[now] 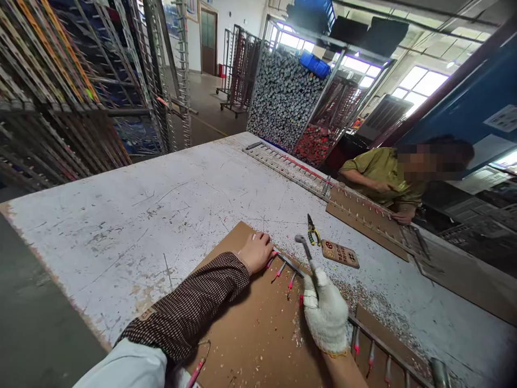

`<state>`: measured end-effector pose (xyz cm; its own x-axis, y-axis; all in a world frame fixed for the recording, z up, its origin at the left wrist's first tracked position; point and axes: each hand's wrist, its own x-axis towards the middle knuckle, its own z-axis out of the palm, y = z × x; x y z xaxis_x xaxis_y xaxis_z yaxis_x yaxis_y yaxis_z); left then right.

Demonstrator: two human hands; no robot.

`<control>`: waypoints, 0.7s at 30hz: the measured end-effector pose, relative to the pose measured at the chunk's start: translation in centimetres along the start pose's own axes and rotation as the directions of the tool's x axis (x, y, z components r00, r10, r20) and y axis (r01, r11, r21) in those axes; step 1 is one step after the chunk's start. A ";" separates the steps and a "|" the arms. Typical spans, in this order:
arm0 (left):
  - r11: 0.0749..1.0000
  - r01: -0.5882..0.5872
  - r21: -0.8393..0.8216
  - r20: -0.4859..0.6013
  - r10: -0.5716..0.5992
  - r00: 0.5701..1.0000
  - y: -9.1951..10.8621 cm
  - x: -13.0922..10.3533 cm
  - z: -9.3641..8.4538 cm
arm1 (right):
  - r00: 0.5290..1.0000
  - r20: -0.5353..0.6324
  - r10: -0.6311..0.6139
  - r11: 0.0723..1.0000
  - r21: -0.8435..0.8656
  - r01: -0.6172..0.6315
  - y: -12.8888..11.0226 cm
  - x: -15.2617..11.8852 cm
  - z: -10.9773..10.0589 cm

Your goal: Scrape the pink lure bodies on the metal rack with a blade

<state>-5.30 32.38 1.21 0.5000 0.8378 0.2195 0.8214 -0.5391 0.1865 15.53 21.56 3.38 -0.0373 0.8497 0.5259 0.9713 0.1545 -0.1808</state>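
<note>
The right hand [326, 310], in a white glove, is closed around the handle of a metal tool [307, 253], whose rounded head stands out beyond the grip. The left hand [256, 252], which is bare, lies with bent fingers at the far end of a metal bar [288, 262]; I cannot tell whether they pinch it. From there the bar runs toward the glove, with pink-tipped prongs [291, 283] on its near side. Past the glove a bar part [375, 338] with similar prongs lies in the same line; the glove covers the place between, so I cannot tell if it is one piece. Below the left hand is a brown board [258, 334] with chips on it. Just right of the tool head lie pliers [312, 231], then a flat patterned case [340, 254]. Right of the glove, many crumbs [377, 307] are spread on the table [133, 215]. Farther off, a co-worker [375, 167] has hands near another board [359, 221].
</note>
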 end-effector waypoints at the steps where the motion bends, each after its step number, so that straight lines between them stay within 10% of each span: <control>1: 1.000 0.002 -0.001 -0.003 -0.002 1.000 0.0 0.0 0.0 | 1.000 0.004 -0.019 1.000 -0.015 0.020 0.0 0.0 0.0; 5: 1.000 0.020 -0.001 -0.006 -0.020 1.000 0.0 0.0 0.0 | 0.942 0.312 -0.125 0.988 -0.053 0.148 -0.1 0.3 0.2; 10: 1.000 0.017 0.002 -0.007 -0.017 1.000 0.1 0.0 0.1 | 0.999 0.005 -0.045 0.999 0.008 0.045 0.2 0.1 0.1; 15: 1.000 0.027 0.014 -0.008 -0.027 1.000 0.2 0.0 0.0 | 0.939 0.317 -0.131 0.981 -0.095 0.169 0.2 0.1 1.1; 21: 1.000 0.025 -0.014 -0.005 -0.025 1.000 0.0 -0.1 -0.3 | 0.921 0.381 -0.083 0.985 -0.107 0.133 0.4 0.0 1.8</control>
<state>-5.39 32.25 1.49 0.4777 0.8506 0.2197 0.8298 -0.5190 0.2051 15.55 22.50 1.84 -0.2045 0.9616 0.1830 0.9772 0.2115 -0.0195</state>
